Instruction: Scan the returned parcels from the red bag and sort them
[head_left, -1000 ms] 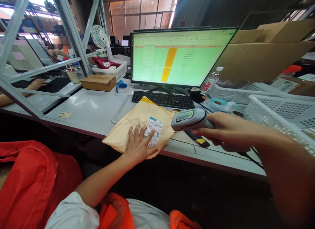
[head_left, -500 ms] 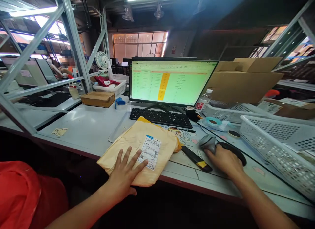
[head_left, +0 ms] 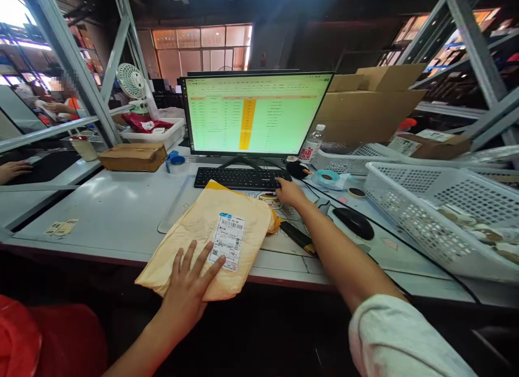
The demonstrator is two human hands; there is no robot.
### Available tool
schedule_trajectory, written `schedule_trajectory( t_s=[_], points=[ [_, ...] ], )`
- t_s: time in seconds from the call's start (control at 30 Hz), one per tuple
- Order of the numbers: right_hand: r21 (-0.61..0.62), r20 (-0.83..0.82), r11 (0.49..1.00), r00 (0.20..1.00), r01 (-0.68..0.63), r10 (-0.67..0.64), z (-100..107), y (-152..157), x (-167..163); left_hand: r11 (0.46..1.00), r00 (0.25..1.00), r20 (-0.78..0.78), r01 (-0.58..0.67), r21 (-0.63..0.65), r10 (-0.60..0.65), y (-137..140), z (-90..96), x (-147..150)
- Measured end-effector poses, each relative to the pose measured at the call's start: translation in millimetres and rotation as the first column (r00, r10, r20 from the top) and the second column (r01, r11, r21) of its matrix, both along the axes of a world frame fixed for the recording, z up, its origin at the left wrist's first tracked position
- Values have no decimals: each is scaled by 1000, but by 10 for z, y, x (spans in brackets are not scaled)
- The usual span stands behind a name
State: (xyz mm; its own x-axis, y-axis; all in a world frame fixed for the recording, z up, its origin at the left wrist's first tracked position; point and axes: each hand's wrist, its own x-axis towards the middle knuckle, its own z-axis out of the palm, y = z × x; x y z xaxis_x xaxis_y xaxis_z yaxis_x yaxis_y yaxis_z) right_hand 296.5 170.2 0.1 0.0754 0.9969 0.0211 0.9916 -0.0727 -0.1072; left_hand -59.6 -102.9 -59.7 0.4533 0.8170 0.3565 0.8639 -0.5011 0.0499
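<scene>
Keyboard: crosswise, just beyond the padded mailer
Right hand: nearer, finger out at its right end, grip unclear from here
Left hand: spread flat on the padded mailer

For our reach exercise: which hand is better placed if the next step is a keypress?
Probably the right hand: it is at the right end of the keyboard, while the left hand lies spread on the envelope.

Well beyond my right fingers: paned window glowing pinkish, dim wall beside it. Steel frame to their left, second frame to their right; pale tabletop below, glare leftward
</scene>
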Motion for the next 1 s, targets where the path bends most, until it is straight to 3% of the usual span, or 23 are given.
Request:
schedule_trajectory(
  t_s=[0.2,0.37,0.6,0.7,0.77,0.8,0.9,0.97,1.0],
  points=[
    [-70,18,997,999,35,-34,-70,346,-83,1000,1000,-4,8,19,-8,7,-29,4],
    [-87,33,996,999,25,-22,-53,399,-181,999,1000,-15,-10,49,11,5,-49,-2],
    [-57,38,998,999,-19,21,49,87,-198,1000,1000,31,-4,-17,5,2,21,-14],
    [-25,37,996,996,-80,81,107,-249,-131,999,976,217,25,-42,-15,32,166,-185],
    [-43,40,990,990,-131,133,100,-566,-63,997,893,447,-9,-79,44,54,325,-357],
    [-63,42,987,987,-151,154,77,-740,-29,992,814,570,-65,-103,113,66,418,-445],
    [-120,60,976,980,-182,190,-61,-1221,51,942,445,838,-257,-217,315,150,681,-649],
    [-97,82,977,977,-190,198,-178,-1431,81,915,195,907,-241,-324,373,278,771,-725],
    [-68,87,978,976,-196,201,-232,-1491,93,906,113,907,-183,-382,406,361,775,-754]
  ],
)
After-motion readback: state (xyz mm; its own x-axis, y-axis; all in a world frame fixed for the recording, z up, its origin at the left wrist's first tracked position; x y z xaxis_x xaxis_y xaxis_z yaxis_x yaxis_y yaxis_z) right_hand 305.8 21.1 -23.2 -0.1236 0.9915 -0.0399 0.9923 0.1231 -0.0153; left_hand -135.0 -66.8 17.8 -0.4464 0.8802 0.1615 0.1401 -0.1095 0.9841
